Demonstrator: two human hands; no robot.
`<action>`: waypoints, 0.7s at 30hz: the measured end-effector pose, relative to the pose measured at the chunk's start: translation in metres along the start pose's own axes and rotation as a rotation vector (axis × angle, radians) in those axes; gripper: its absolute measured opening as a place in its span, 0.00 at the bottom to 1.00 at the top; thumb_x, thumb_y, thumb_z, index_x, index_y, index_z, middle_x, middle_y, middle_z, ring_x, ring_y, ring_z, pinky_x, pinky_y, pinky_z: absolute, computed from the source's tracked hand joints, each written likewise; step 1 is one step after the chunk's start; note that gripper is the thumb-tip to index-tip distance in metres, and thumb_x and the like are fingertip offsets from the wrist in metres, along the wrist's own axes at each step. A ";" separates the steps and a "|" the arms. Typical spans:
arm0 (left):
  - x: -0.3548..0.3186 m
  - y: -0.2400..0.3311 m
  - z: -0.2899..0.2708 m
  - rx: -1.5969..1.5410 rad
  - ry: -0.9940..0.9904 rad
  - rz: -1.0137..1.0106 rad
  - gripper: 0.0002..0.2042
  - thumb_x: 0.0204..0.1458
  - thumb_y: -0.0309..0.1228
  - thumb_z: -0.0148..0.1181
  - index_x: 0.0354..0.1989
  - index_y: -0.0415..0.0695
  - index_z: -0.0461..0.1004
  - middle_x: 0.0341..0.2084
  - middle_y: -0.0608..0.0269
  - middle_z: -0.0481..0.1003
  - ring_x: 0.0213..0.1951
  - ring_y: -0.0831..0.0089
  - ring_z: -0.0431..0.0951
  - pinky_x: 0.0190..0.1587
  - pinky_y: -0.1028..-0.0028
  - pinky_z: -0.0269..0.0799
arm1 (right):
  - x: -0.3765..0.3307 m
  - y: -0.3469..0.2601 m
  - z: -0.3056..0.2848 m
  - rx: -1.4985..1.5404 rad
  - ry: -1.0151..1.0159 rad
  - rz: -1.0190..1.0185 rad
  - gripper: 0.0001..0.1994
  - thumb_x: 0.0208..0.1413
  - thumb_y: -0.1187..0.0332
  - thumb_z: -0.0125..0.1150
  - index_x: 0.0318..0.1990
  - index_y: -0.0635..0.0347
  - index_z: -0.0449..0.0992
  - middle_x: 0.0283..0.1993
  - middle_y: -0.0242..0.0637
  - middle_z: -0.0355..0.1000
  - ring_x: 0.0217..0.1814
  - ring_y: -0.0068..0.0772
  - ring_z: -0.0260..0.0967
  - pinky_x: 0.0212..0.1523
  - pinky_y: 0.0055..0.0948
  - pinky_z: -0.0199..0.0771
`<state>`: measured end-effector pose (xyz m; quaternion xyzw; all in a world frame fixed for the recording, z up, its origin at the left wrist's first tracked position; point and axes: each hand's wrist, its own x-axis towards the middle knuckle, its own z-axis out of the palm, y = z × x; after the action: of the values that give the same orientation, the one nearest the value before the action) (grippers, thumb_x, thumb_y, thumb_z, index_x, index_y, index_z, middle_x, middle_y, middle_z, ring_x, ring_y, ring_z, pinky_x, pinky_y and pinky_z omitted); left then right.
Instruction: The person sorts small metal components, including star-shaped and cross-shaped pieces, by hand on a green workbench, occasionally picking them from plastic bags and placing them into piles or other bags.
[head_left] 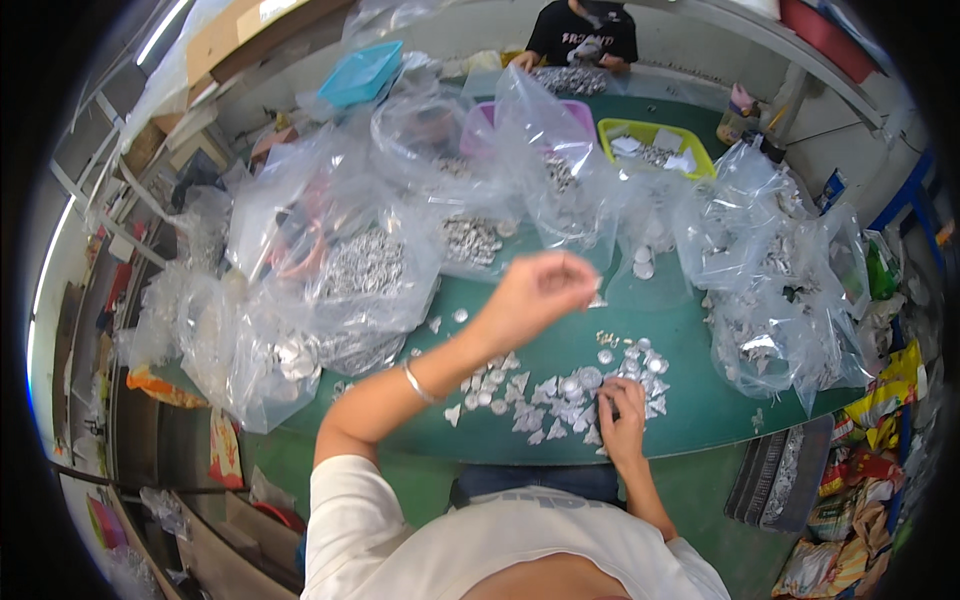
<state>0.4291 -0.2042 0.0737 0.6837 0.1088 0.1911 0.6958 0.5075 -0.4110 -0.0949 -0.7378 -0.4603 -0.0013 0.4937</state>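
My left hand [545,290] is raised over the middle of the green table [480,345]. Its fingers are pinched, and a small pale piece seems to show at the tips, too small to name. My right hand [622,408] rests among small silver metal pieces [565,405] near the front edge. Its fingers are curled in on the pile, and what lies under them is hidden. Some of these pieces are round discs, others have jagged, star-like outlines. A looser cluster of silver pieces [485,390] lies to the left, below my left forearm.
Clear plastic bags of silver parts [365,265] crowd the left and back; more bags [780,300] stand at right. Farther back are a yellow-green basket [690,145], a purple basket [575,115] and a blue tray [360,75]. Another person [580,45] works at the far end.
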 end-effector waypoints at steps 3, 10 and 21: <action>0.095 0.052 -0.011 -0.128 0.132 0.138 0.08 0.52 0.26 0.57 0.38 0.36 0.72 0.29 0.61 0.75 0.30 0.76 0.74 0.37 0.79 0.72 | -0.002 0.000 0.001 0.018 -0.006 -0.003 0.05 0.44 0.80 0.58 0.30 0.64 0.75 0.39 0.42 0.68 0.45 0.45 0.63 0.46 0.38 0.63; 0.185 0.082 -0.031 -0.241 0.572 0.211 0.15 0.54 0.21 0.48 0.49 0.28 0.64 0.44 0.47 0.71 0.42 0.61 0.77 0.43 0.73 0.76 | 0.002 -0.005 0.000 0.125 0.018 -0.025 0.05 0.44 0.80 0.58 0.31 0.65 0.74 0.38 0.43 0.69 0.44 0.46 0.64 0.46 0.36 0.64; -0.050 -0.075 0.010 0.724 0.111 0.274 0.18 0.50 0.20 0.52 0.51 0.40 0.67 0.46 0.52 0.72 0.49 0.58 0.72 0.51 0.66 0.67 | 0.001 0.028 -0.031 -0.415 -0.101 0.092 0.23 0.51 0.64 0.59 0.54 0.60 0.67 0.61 0.46 0.58 0.65 0.52 0.49 0.60 0.50 0.49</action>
<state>0.3969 -0.2333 -0.0055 0.8818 0.1144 0.2683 0.3707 0.5410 -0.4355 -0.0993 -0.8431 -0.4399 -0.0366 0.3072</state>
